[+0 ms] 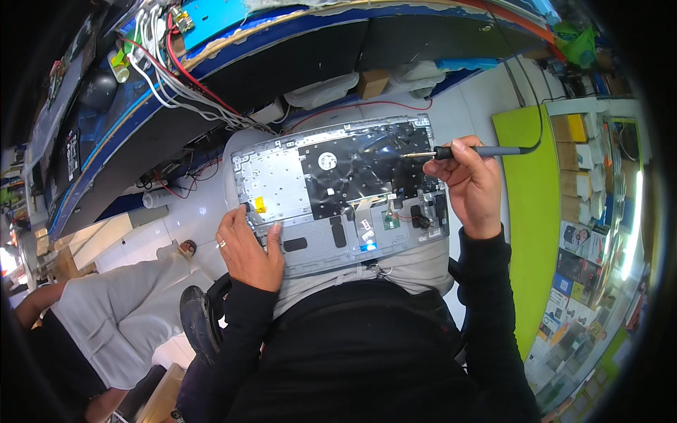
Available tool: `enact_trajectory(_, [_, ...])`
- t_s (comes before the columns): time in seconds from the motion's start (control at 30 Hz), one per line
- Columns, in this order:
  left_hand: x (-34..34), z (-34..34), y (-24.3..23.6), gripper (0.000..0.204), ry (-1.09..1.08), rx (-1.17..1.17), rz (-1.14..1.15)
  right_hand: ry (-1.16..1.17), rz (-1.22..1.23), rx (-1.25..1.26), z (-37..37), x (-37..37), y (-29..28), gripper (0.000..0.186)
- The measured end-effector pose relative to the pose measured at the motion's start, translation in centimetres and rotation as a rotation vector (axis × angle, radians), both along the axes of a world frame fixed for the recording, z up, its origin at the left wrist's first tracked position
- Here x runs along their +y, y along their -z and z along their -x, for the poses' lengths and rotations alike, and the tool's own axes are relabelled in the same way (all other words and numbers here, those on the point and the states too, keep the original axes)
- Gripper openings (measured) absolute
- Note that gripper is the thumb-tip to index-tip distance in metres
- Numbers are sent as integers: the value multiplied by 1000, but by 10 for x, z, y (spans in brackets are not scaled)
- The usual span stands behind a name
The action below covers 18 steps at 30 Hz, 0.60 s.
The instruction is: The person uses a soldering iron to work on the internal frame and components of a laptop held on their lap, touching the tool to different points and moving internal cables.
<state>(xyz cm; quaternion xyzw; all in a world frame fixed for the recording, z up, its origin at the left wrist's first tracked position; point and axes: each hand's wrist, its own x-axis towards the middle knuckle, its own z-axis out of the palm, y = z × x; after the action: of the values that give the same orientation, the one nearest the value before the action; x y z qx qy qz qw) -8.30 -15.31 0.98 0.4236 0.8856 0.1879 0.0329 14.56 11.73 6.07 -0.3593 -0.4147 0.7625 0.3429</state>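
A laptop top case lies across my lap with its inner side up. A black film covers the back of the keyboard area, beside bare silver metal. A small green circuit board and a touchpad piece with a ribbon cable sit near the lower edge. My left hand grips the case's near left corner, thumb on top. In my right hand is a corded soldering iron, held like a pen. Its tip points left, over the film's right part; whether it touches cannot be seen.
A workbench with white and red cables runs across the far side. A bright green panel and a glass display case stand on the right. Another person's legs are at left. The iron's cord rises at far right.
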Motion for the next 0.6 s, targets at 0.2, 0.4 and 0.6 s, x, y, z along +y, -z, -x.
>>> enact_trajectory(0.2, [4,11,-3,56,84,-49,-23,-63,94,77,-19,14,5,13])
enact_trajectory(0.4, [43,36,-12,49,350,23,-114,-161,118,340,-2,15,-24,15])
enact_trajectory(0.6, [100,72,-9,48,475,80,-69,-147,-131,431,54,40,-104,16])
